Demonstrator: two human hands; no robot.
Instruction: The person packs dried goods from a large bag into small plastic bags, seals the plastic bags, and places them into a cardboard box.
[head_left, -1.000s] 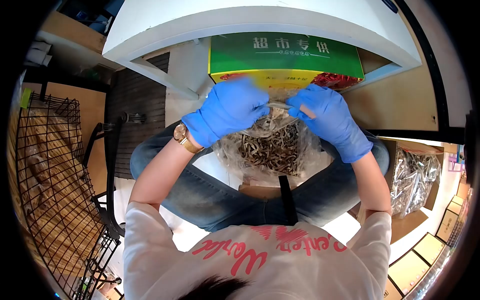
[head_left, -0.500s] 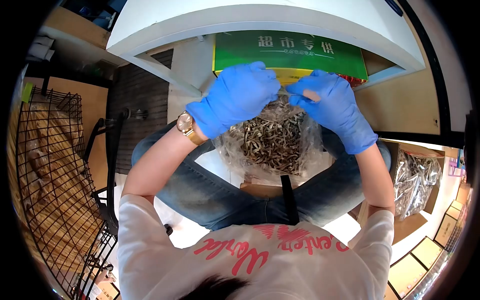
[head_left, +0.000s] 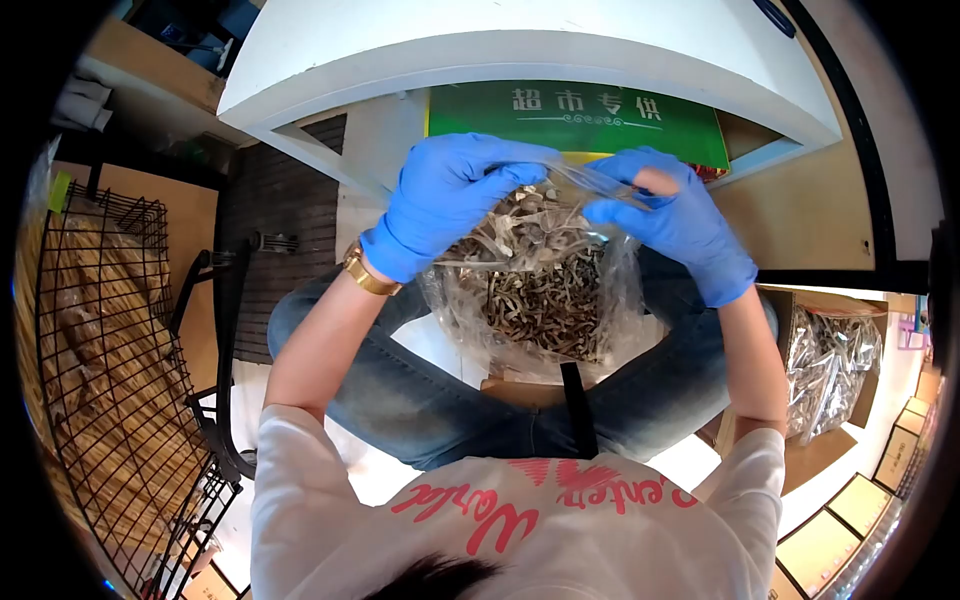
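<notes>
1. Bag (head_left: 508,240): small and clear, it hung between the hands in front of the person, with pale brown, shredded dry pieces inside.
2. Left hand (head_left: 450,200): gloved in blue, it was pinched narrow, thumb against fingers, on the upper edge of the bag. A gold watch (head_left: 368,272) encircled the wrist.
3. Right hand (head_left: 675,220): gloved in blue, it stood with thumb and fingers parted and clear film running between them. Whether it gripped that film firmly could not be told. A tan patch showed on one finger; its nature could not be told.
4. Large sack (head_left: 625,300): crumpled and clear, it sat between the person's bent legs, just below the bag in view. Dark brown strips (head_left: 545,315) filled its middle.
5. Green box (head_left: 580,125): it stood beyond the hands, beneath a white table (head_left: 540,55), its upper face printed with white characters.
6. Wire cart (head_left: 105,350): located at the person's left, it contained long tan strands.
7. Carton (head_left: 815,455): located at the person's right, it contained shiny clear packages (head_left: 832,375).
</notes>
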